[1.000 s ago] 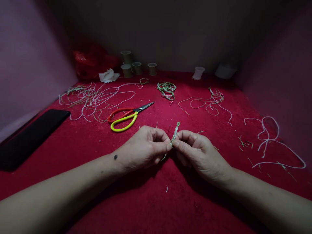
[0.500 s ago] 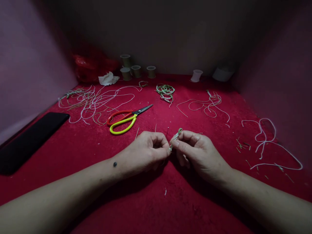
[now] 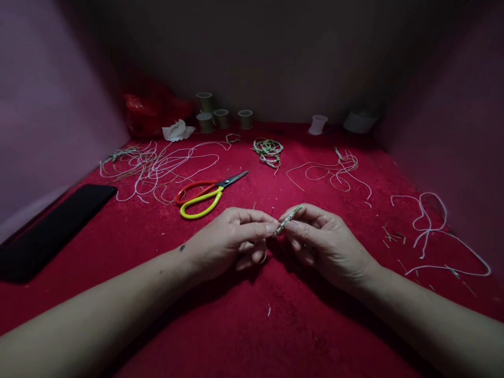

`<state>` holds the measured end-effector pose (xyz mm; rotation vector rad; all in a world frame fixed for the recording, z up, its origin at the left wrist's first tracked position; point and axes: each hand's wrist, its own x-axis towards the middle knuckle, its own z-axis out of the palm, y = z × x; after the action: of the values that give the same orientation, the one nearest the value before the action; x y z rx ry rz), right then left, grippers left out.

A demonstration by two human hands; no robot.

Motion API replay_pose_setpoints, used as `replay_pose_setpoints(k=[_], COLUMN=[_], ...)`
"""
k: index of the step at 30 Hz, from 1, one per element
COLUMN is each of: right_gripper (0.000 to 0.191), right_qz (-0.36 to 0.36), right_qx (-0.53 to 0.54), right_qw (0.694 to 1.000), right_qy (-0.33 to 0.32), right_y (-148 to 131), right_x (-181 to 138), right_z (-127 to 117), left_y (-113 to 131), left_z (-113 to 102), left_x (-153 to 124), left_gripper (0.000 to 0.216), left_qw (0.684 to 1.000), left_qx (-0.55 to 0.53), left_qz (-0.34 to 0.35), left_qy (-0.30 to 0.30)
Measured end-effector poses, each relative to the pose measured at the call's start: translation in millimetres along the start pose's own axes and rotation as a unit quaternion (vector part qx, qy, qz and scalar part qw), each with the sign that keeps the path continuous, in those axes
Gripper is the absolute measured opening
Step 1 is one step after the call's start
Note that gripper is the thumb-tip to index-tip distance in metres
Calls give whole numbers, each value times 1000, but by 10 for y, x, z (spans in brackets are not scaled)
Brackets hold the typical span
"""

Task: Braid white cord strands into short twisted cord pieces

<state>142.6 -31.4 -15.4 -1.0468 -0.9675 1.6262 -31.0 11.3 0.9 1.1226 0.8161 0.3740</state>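
A short green-and-white braided cord is stretched between my two hands, slanting up to the right. My left hand pinches its lower left end between thumb and forefinger, the other fingers curled beneath. My right hand grips the cord nearer its upper end with thumb and forefinger, and the green tip sticks out above the thumb. Part of the braid is hidden by my fingers. A pin with a small head stands just behind my left fingertips. Beyond my left hand lie scissors with one red and one yellow handle.
Loose threads spread at the back left, with more strands at the back right and white cord at the right. A braided bundle lies mid-back, before thread spools. A black flat object lies left; walls enclose the red cloth.
My left hand has turned, its thumb and forefinger now straighter along the braid. The braided cord is tilted more flatly to the right and shows more of its length. The view has shifted slightly.
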Motion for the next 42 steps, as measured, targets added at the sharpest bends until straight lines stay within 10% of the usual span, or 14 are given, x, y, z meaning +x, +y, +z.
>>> replay_pose_setpoints(k=[13, 24, 42], right_gripper=[8, 14, 19], right_qz=[23, -15, 4], right_qx=[37, -30, -63], right_qw=[997, 999, 998], right_qy=[-69, -22, 28], right_y=[14, 43, 23], right_x=[19, 17, -1], right_z=[-60, -43, -5], left_y=[-55, 1, 29], left_z=[13, 118, 161], left_x=[-3, -33, -34], left_gripper=[14, 24, 13], left_qw=[993, 994, 995], left_qx=[-72, 69, 92], left_qz=[-64, 42, -4], left_qy=[-62, 70, 42])
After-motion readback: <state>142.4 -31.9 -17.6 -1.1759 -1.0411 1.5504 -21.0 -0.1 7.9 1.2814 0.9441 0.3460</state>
